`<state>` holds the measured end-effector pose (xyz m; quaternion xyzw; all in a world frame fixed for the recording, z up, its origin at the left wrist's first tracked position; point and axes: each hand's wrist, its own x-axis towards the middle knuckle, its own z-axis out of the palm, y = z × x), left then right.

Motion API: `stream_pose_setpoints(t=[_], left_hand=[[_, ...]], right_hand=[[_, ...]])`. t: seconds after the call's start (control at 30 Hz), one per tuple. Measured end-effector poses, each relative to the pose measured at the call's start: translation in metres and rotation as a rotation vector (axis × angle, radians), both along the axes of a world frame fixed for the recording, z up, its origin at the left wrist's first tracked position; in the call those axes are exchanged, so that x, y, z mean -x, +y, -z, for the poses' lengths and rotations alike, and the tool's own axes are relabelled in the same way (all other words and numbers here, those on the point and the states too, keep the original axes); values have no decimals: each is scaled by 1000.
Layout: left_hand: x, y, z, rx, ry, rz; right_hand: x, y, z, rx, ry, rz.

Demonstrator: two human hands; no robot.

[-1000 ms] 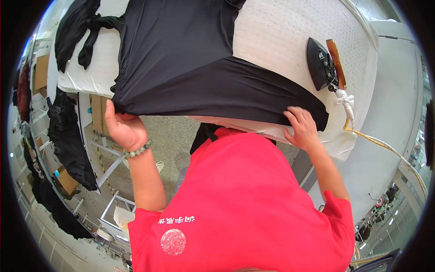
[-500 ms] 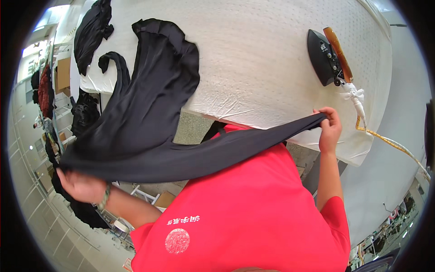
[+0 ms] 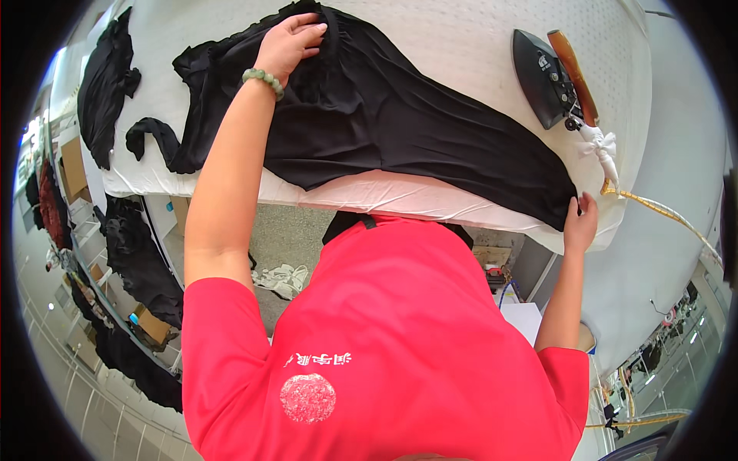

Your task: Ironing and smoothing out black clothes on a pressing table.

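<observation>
A black garment (image 3: 438, 123) spans left hand (image 3: 290, 48) to right hand (image 3: 581, 223) (whether pinched, I can't tell). White table (image 3: 461, 50) beneath, grey floor (image 3: 288, 233) near.

A creased black garment (image 3: 354, 127) lies on white padding (image 3: 461, 61).

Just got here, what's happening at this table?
A person in a red shirt has a black garment spread, partly rumpled, on a white padded table. Their left hand is on its far part; the right hand is at its narrow end, by the near edge. An iron rests at the right, untouched. More black cloth lies at the left.
</observation>
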<state>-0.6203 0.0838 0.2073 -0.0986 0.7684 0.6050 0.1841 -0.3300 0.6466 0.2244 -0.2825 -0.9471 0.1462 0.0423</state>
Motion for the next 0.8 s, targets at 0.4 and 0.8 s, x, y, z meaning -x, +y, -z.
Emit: stream_pose_setpoints(t=[0.4, 0.8], left_hand=[[3, 5, 11, 540, 411, 269], [23, -12, 17, 318, 407, 400]], right_hand=[[212, -103, -46, -436, 118, -537], [173, -199, -77, 2, -208, -658]])
